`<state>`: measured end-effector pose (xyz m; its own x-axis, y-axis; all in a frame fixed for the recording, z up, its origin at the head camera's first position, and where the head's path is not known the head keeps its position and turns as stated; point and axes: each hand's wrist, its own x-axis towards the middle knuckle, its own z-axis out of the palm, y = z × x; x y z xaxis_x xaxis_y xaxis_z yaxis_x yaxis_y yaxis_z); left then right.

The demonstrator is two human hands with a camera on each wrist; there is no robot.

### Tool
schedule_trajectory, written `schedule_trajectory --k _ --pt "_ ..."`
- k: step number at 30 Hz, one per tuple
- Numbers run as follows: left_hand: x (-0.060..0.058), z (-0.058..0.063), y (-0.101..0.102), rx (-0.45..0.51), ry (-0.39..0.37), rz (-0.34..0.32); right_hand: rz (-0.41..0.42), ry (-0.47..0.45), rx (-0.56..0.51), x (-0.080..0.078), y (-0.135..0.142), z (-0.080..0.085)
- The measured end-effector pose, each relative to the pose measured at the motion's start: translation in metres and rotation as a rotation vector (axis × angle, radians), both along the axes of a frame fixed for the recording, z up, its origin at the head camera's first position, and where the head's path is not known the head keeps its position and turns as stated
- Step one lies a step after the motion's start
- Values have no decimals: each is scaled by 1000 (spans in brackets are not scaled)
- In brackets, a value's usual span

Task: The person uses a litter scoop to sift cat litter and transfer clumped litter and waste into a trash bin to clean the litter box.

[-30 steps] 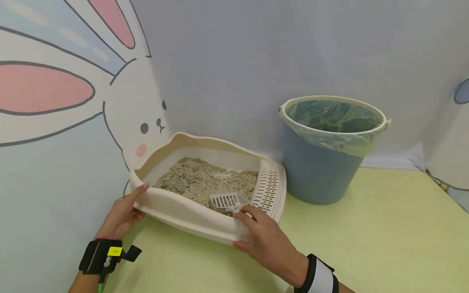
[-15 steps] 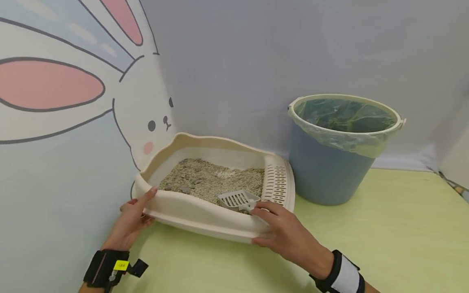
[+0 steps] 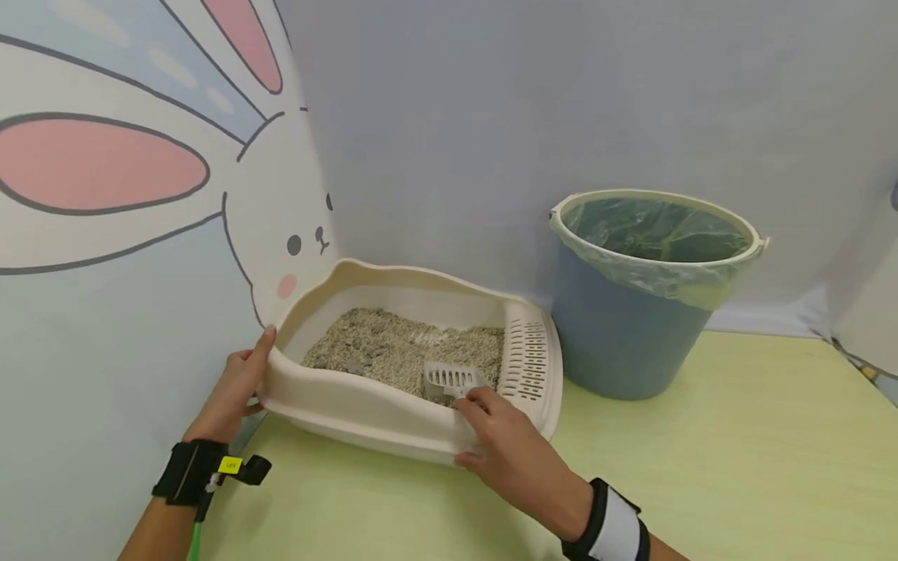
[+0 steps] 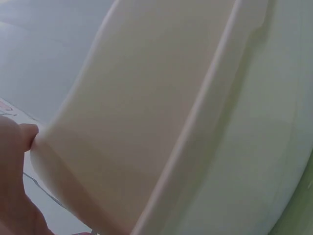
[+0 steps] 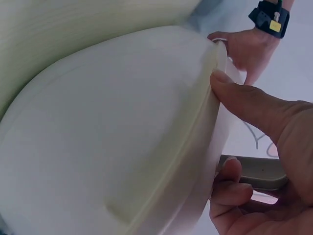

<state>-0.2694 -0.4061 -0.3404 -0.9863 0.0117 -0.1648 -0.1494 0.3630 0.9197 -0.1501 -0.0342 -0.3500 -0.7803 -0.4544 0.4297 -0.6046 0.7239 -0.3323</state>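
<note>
A cream litter box (image 3: 365,417) holds sandy litter (image 3: 393,347) with grey clumps toward its left part. At its left end, my left hand (image 3: 228,393) grips the wall, thumb on the rim. My right hand (image 3: 519,452) is at the front wall near the right end, fingers curled round the handle of a pale slotted litter scoop (image 3: 452,379). The scoop's head lies over the litter, just inside the front wall. In the right wrist view, the thumb (image 5: 254,105) presses the box's outer ledge while the fingers hold the grey handle (image 5: 257,172).
Right of the box stands a blue-grey bucket (image 3: 624,335) lined with a thin clear bag (image 3: 666,280). A slotted step (image 3: 529,358) forms the box's right end. Behind is a grey wall (image 3: 449,156); at left, a rabbit-printed wall (image 3: 126,327). The tabletop (image 3: 758,444) is yellow-green.
My left hand has shifted up and left along the rim to the box's end corner. The right hand went slightly right, then back left, and the scoop's head has turned a little.
</note>
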Motion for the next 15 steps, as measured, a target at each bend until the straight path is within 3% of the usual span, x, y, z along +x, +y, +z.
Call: schedule_trajectory --k 5,10,15 --pt "-14 -5 -9 -59 -5 -1 -34 72 54 -2 -16 -6" --pt "-20 -3 -11 -36 -2 0 -18 115 77 -6 -13 -4" --pt "-14 1 -3 -22 7 -2 -2 83 65 -8 -5 -2"
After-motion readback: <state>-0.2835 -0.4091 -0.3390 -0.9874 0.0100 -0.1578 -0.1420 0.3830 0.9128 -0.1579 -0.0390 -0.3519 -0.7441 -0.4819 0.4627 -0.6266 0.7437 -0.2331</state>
